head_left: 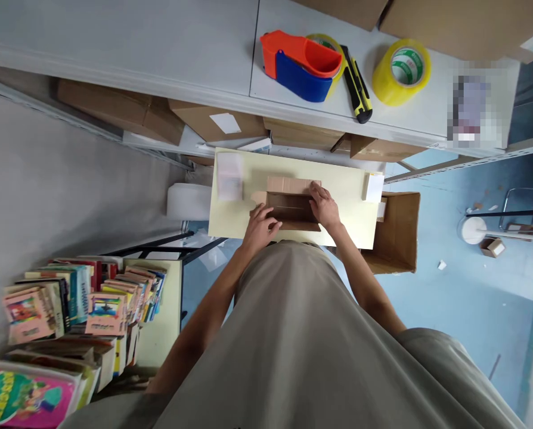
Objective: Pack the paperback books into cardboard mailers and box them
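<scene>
I have a small open cardboard box (292, 206) sitting in the middle of the pale yellow surface (338, 185), right in front of me. My left hand (260, 226) rests on its near left corner, at about 7 o'clock from the box's centre, with fingers curled over the edge. My right hand (324, 205) lies on its right wall, at about 3 o'clock, fingers bent over the rim. Both hands grip the box's edges; neither holds anything else.

The box looks empty, so I judge it light. Its thin corrugated walls are stiff along the folds but will flex and crease if I squeeze mid-panel. The cardboard is matte and should not slip. The best hold is at the corners or along the rims, where the board is strongest, with one hand on each side as they are now.

Off at 12 o'clock, on a grey shelf (159, 47), lie a red and blue tape dispenser (300, 65), a yellow and black utility knife (358, 86) and a roll of yellow tape (400, 70). At 8 o'clock stand rows of books (83, 304). A larger open carton (396, 232) sits at 3 o'clock, beside the surface.
</scene>
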Demonstrator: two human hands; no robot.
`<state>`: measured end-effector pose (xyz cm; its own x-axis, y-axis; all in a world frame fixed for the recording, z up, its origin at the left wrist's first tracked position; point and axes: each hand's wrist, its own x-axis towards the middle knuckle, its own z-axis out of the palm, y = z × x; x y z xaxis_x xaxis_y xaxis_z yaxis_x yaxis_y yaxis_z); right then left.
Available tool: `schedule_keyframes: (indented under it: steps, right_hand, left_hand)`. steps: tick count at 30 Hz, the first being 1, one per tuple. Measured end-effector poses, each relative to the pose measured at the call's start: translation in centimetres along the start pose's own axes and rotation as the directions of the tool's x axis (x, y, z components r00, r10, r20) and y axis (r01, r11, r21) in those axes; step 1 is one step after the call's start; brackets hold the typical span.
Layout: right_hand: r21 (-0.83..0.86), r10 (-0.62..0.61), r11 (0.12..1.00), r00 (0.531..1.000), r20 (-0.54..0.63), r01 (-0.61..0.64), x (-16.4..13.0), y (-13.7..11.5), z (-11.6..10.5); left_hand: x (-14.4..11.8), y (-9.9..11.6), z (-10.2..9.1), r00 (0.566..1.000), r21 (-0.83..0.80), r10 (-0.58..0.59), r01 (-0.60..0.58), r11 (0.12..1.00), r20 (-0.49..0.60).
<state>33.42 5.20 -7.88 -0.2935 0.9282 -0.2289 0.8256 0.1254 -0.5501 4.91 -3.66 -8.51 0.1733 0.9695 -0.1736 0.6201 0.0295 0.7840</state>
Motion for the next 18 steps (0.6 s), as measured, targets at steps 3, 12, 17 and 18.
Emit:
schedule_keyframes:
  steps: [3, 12, 17, 18]
  right_hand:
    - [-0.043, 0.001, 0.999, 1.000, 0.024, 0.000, 0.5, 0.1, 0.3]
    - [-0.038, 0.021, 0.999, 0.999, -0.025, -0.022, -0.1, -1.4, -0.3]
    - [0.013, 0.037, 0.999, 0.997, -0.067, -0.036, -2.8, -3.8, -0.9]
    - [0.022, 0.048, 0.999, 0.997, -0.067, -0.047, -3.3, -4.2, -0.9]
  left_hand:
    - [-0.6, -0.4, 0.4, 0.999, 0.012, -0.027, 0.026, 1.000, 0.043]
    - [1.7, -1.6, -2.6, 0.975, -0.107, -0.090, 0.069, 0.992, -0.205]
    - [7.2, -8.9, -6.1, 0.862, -0.152, -0.361, 0.328, 0.932, -0.356]
    - [8.4, -10.2, -6.3, 0.841, -0.154, -0.427, 0.399, 0.904, -0.332]
